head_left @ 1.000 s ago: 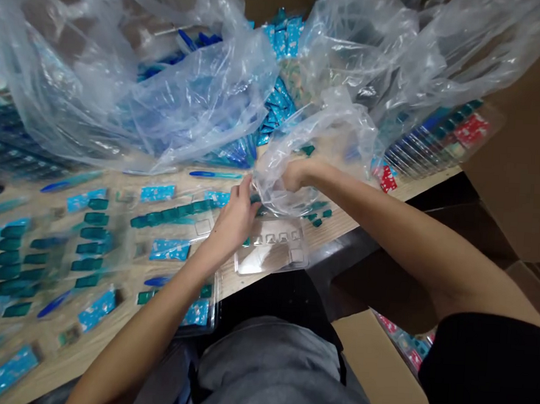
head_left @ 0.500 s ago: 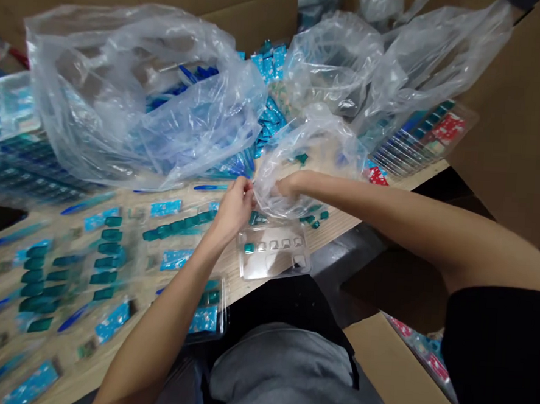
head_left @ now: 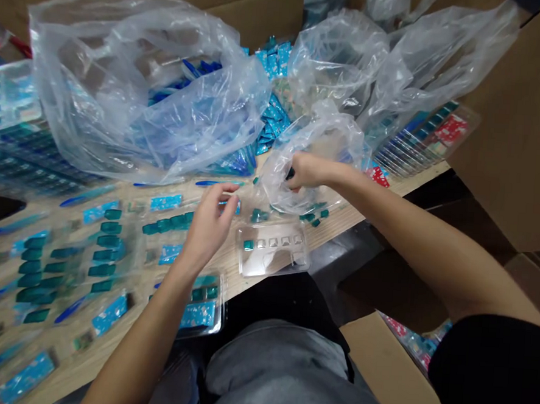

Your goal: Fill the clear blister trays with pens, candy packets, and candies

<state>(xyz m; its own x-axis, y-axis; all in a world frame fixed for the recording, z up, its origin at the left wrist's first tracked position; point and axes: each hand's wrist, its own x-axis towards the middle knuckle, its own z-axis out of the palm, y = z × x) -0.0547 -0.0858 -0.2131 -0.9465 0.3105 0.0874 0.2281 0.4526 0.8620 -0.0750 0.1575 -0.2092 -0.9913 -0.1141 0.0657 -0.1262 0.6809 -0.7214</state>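
Note:
My left hand [head_left: 211,223] hovers over the table with thumb and fingers apart, holding nothing. My right hand [head_left: 308,171] is at the mouth of a small clear plastic bag [head_left: 279,193], its fingers closed on a small dark piece [head_left: 290,173], partly hidden. In front of me lies a clear plastic tray [head_left: 273,264] with a row of small square hollows. A teal piece [head_left: 248,244] sits in the leftmost hollow; the others in that row are bare. Loose teal pieces [head_left: 317,222] are scattered beside the bag.
Several filled blister trays [head_left: 111,256] cover the left of the table, with teal pieces, blue pens and blue packets. A large plastic bag [head_left: 202,112] of blue pens stands behind. Stacked trays [head_left: 415,144] stand at the right; an open cardboard box [head_left: 388,361] is below.
My left hand has let go of the bag's edge, moved left and opened. My right hand has risen out of the bag's opening with a small dark piece in its fingers.

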